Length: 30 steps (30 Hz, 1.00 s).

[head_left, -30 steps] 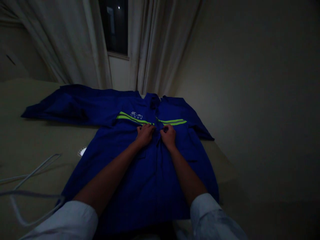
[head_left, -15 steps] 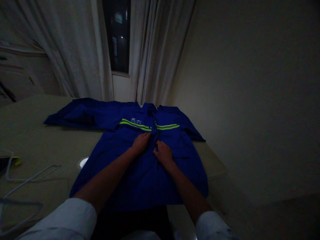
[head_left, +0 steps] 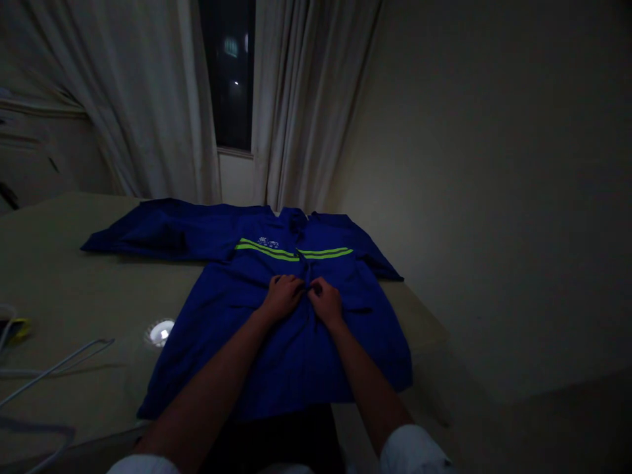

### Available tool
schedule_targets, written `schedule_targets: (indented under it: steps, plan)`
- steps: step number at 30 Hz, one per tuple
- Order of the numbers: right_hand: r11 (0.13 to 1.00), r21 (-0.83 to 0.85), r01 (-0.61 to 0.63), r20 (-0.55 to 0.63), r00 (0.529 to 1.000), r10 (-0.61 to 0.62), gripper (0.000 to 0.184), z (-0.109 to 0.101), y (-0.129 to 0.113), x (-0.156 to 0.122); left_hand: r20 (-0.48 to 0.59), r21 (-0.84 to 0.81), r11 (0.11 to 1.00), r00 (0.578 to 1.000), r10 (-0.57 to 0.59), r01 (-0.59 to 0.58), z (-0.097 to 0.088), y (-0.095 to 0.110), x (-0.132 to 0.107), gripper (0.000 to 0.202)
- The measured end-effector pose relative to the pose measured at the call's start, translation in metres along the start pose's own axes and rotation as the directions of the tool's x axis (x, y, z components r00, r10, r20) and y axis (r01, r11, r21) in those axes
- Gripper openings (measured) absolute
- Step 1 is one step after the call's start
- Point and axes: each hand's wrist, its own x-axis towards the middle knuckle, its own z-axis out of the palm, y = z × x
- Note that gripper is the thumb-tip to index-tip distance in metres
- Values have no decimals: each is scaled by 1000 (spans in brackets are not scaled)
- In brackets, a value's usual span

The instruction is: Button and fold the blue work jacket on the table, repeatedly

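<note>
Left hand (head_left: 284, 295) has come down beside the right hand (head_left: 326, 301) at the placket (head_left: 305, 365); each grip looks pinched closed on the blue work jacket (head_left: 257, 271), lying face-up on the desk (head_left: 118, 289), presumably spread flat for two-handed reach.

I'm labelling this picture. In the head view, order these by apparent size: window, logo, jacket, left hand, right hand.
1. Jacket
2. Window, visible part
3. Left hand and right hand: too alike to rank
4. Logo
</note>
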Motion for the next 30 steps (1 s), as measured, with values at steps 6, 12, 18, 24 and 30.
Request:
schedule_targets:
  steps: [6, 12, 18, 24, 30]
  plan:
    - [981, -62, 183, -43, 982, -186, 15, 0, -1, -4, -1, 65, 998, 1000, 0, 0, 3, -2, 0, 29]
    - [943, -284, 174, 9, 984, -179, 15, -1, -16, -9, -27, 58, 998, 999, 39, -37, -2, -3, -2, 25]
    - [908, -414, 72, 60, 997, -52, 14, -1, -31, -7, -48, 83, 992, 994, 97, -92, -7, -3, -4, 26]
    - [945, -296, 137, 42, 991, -130, 16, 0, -23, -7, -39, 74, 994, 995, 87, -84, -9, -5, -6, 25]
    - [950, -280, 137, 11, 990, -140, 13, 2, -20, -9, -5, 71, 995, 998, 64, -63, -13, -3, -6, 25]
